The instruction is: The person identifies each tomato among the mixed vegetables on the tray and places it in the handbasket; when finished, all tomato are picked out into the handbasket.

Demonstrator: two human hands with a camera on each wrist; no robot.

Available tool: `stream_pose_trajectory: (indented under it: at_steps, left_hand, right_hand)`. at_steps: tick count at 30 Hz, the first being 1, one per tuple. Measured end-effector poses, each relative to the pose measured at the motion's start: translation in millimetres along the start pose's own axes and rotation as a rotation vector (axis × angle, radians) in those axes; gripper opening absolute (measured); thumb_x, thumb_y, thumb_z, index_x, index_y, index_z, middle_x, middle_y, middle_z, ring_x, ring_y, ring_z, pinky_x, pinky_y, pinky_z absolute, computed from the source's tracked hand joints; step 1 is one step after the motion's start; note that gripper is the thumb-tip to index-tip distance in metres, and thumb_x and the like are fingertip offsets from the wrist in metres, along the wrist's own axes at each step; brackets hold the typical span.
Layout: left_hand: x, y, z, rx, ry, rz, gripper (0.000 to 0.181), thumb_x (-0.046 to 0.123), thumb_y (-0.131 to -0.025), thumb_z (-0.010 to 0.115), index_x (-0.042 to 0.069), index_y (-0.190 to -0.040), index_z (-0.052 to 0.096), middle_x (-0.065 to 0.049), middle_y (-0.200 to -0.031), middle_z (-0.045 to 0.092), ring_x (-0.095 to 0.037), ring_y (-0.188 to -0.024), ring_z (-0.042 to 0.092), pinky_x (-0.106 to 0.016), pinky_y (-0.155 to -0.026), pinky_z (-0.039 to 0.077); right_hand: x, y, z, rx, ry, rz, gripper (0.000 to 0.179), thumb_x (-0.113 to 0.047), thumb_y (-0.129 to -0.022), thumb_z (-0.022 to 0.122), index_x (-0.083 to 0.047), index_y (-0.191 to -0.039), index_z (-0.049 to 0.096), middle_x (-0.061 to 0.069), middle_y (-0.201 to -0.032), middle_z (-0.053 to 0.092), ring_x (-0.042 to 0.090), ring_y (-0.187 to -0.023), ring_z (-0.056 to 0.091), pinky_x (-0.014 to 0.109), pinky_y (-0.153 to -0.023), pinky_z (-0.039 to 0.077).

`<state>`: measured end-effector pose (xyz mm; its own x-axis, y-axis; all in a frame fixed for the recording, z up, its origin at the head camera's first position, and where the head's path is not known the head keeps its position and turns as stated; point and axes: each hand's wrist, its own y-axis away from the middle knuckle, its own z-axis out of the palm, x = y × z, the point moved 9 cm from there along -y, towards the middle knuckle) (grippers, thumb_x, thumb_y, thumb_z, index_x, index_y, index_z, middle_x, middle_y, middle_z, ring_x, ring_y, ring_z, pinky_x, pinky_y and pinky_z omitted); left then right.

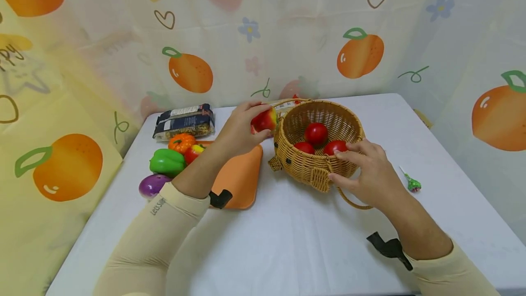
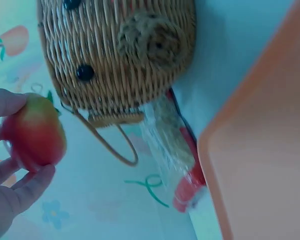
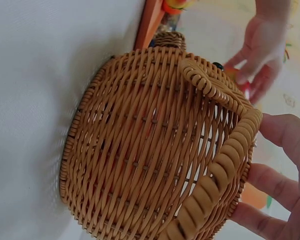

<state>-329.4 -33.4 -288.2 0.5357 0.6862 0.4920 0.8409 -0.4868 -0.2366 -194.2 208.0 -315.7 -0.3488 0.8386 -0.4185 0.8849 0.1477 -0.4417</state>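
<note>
My left hand [image 1: 242, 127] holds a red and yellow apple [image 1: 265, 120] between thumb and fingers, just left of the wicker basket [image 1: 306, 170]. In the left wrist view the apple [image 2: 37, 132] is beside the basket's face side with its black bead eyes [image 2: 85, 73]. On the basket's near right rim, my right hand [image 1: 370, 172] grips with the fingers over the edge and the thumb outside. Inside the basket lie round red fruits [image 1: 316, 134], one beside my right fingertips. A braided handle [image 3: 215, 175] hangs down on the near side.
An orange cutting board [image 1: 236, 179] lies left of the basket. Around its left side are a purple eggplant [image 1: 153, 185], a green pepper [image 1: 167, 162], a small pumpkin [image 1: 182, 142] and another red-yellow fruit [image 1: 193, 153]. A grain bag [image 1: 185, 122] is behind; a green-wrapped lollipop [image 1: 412, 184] lies right.
</note>
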Motion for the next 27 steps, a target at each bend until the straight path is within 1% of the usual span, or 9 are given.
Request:
stream_pose_trajectory:
  at_steps: [4,7,11,13,15,18,22,25,27]
  left_hand:
    - [19.0,-0.4,2.2,0.05,0.064,0.069,0.06,0.023,-0.093,0.076,0.018,-0.149,0.055,-0.01,-0.156,0.042,-0.03,-0.142,0.041,-0.04,-0.105,0.053]
    - [32.1,-2.1,6.8,0.068,0.065,0.11,0.059,0.024,-0.094,0.075,0.017,-0.149,0.055,-0.01,-0.156,0.042,-0.03,-0.143,0.039,-0.038,-0.104,0.053]
    - [47.0,-6.8,16.7,0.053,0.045,0.138,0.059,0.026,-0.094,0.074,0.02,-0.15,0.054,-0.007,-0.158,0.041,-0.028,-0.145,0.036,-0.038,-0.106,0.052]
    - [53.8,-9.4,22.8,0.038,0.015,0.151,0.059,0.027,-0.094,0.073,0.022,-0.15,0.054,-0.006,-0.157,0.041,-0.028,-0.145,0.037,-0.038,-0.105,0.052]
    - [59.9,-12.2,30.2,0.011,-0.015,0.165,0.059,0.028,-0.094,0.073,0.023,-0.15,0.053,-0.006,-0.157,0.042,-0.027,-0.145,0.039,-0.039,-0.106,0.052]
    - [67.4,-15.7,42.7,-0.048,-0.075,0.184,0.059,0.031,-0.095,0.072,0.023,-0.15,0.053,-0.006,-0.156,0.044,-0.028,-0.143,0.041,-0.04,-0.106,0.052]
    - [72.7,-19.2,58.0,-0.158,-0.142,0.179,0.06,0.032,-0.095,0.071,0.025,-0.151,0.051,-0.006,-0.157,0.043,-0.027,-0.145,0.038,-0.043,-0.11,0.049]
    - [75.7,-22.6,64.1,-0.226,-0.181,0.176,0.059,0.031,-0.096,0.07,0.025,-0.151,0.051,-0.007,-0.157,0.043,-0.029,-0.144,0.039,-0.045,-0.11,0.049]
    - [78.2,-25.8,66.5,-0.263,-0.191,0.18,0.058,0.031,-0.096,0.07,0.024,-0.151,0.052,-0.008,-0.155,0.045,-0.031,-0.141,0.043,-0.045,-0.107,0.051]
  right_hand:
    - [0,0.1,0,-0.002,-0.001,0.005,0.048,-0.025,-0.077,0.088,-0.006,-0.119,0.076,0.021,-0.127,0.061,0.054,-0.119,0.048,0.067,-0.088,0.051]
    - [0,0.1,0,-0.007,-0.003,0.008,0.048,-0.025,-0.078,0.088,-0.006,-0.12,0.076,0.021,-0.128,0.061,0.054,-0.119,0.048,0.067,-0.089,0.051]
    - [0,-0.1,0,-0.006,-0.004,0.004,0.049,-0.025,-0.078,0.088,-0.006,-0.121,0.076,0.022,-0.129,0.061,0.053,-0.119,0.048,0.066,-0.09,0.051]
    - [0,-0.2,0,-0.005,-0.005,0.002,0.049,-0.025,-0.077,0.089,-0.006,-0.12,0.076,0.022,-0.129,0.061,0.053,-0.12,0.048,0.066,-0.09,0.051]
    - [0,0.2,0,-0.002,-0.005,0.0,0.049,-0.025,-0.077,0.089,-0.006,-0.12,0.076,0.022,-0.129,0.061,0.053,-0.12,0.049,0.067,-0.09,0.051]
    - [0,0.3,0,0.004,-0.006,-0.008,0.049,-0.025,-0.076,0.09,-0.006,-0.12,0.076,0.022,-0.128,0.061,0.053,-0.119,0.049,0.067,-0.089,0.051]
    - [0,0.1,0,0.007,-0.005,-0.012,0.049,-0.025,-0.076,0.09,-0.006,-0.119,0.076,0.022,-0.128,0.061,0.053,-0.119,0.049,0.066,-0.088,0.052]
    - [0,0.2,0,0.001,-0.003,-0.006,0.049,-0.025,-0.077,0.09,-0.006,-0.12,0.076,0.021,-0.128,0.061,0.053,-0.12,0.049,0.066,-0.089,0.052]
    - [0,0.3,0,0.0,-0.001,-0.004,0.049,-0.026,-0.077,0.09,-0.006,-0.119,0.076,0.021,-0.128,0.061,0.053,-0.12,0.049,0.066,-0.09,0.052]
